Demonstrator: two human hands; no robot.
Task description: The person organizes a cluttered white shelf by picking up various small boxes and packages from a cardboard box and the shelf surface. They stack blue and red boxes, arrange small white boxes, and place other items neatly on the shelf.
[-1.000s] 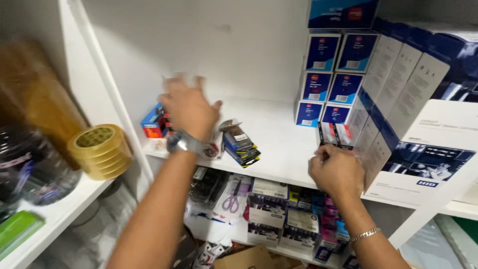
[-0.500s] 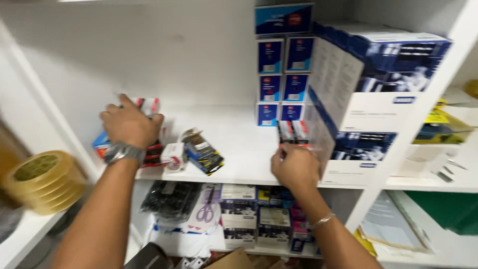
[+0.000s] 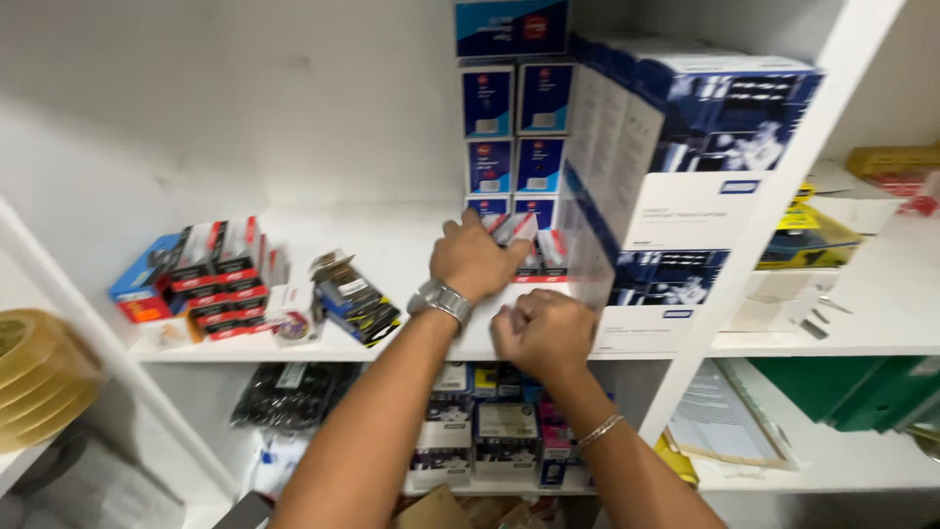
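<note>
Both hands work at the middle of the white shelf [image 3: 411, 245]. The left hand [image 3: 472, 260], watch on its wrist, lies with fingers spread on the small red-and-white boxes [image 3: 544, 247] just beyond its fingertips; whether it grips one cannot be told. The right hand [image 3: 541, 333], nearer the shelf's front edge, is curled closed, and what it holds, if anything, is hidden. Well to the left of both hands, a stack of red-and-black packs [image 3: 223, 279] sits beside a blue box [image 3: 147, 279] and some blue carded packs [image 3: 354, 299]. Judging by this, one group looks already placed there, while the boxes under the left hand, before the stacked blue cartons [image 3: 514, 127] and beside the large white-and-blue cartons [image 3: 676, 167], remain to be handled.
</note>
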